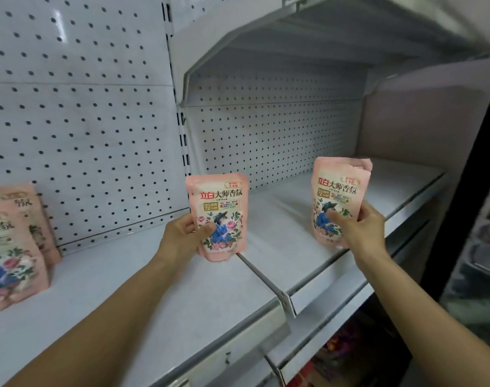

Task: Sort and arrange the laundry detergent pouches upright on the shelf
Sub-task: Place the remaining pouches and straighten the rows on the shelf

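Gripping soft, light-looking pink pouches low on their sides, the left hand point(182, 233) holds one pouch point(218, 216) and the right hand point(361, 230) a bunch point(338, 196) above the shelf point(294, 219).

A shop aisle is shown: white metal shelving point(160, 297) backed by pegboard point(79, 129), stocked with price-printed pink detergent pouches point(12, 247).

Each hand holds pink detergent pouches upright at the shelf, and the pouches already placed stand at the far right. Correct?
Not quite. In the head view the left hand and right hand do hold pink pouches, but the placed pouches stand at the far left.
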`<state>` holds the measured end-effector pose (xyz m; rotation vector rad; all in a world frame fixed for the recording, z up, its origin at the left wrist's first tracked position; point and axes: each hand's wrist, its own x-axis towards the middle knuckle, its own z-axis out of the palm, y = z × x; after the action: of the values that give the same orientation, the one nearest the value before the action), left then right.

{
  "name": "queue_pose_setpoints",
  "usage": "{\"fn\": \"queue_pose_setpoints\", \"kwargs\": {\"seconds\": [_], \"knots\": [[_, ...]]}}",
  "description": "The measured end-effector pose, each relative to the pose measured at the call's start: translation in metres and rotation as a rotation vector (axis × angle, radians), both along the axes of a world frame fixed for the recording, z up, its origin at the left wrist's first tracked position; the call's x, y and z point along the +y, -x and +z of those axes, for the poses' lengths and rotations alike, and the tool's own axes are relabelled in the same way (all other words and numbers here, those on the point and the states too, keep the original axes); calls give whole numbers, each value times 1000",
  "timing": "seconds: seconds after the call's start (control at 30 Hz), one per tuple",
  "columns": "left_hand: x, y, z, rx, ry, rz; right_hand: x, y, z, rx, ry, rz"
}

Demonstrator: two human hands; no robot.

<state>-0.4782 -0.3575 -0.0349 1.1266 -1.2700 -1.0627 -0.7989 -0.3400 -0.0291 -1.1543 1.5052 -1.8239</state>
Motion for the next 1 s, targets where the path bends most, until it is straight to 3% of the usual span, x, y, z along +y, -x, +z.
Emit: {"fn": "queue_pose_setpoints", "kwargs": {"seconds": [0.2,0.5,0.83,1.0], "knots": [[16,-26,1,-8,-24,41,-9,-16,-2,-40,-41,133],[87,-112,9,42,-43,251,11,-146,19,-31,-15,625],[209,-244,11,-7,20,564,56,-301,22,125,-48,1077],[243,-282,3,108,-55,599,67,-338,8,377,-159,1181]]}}
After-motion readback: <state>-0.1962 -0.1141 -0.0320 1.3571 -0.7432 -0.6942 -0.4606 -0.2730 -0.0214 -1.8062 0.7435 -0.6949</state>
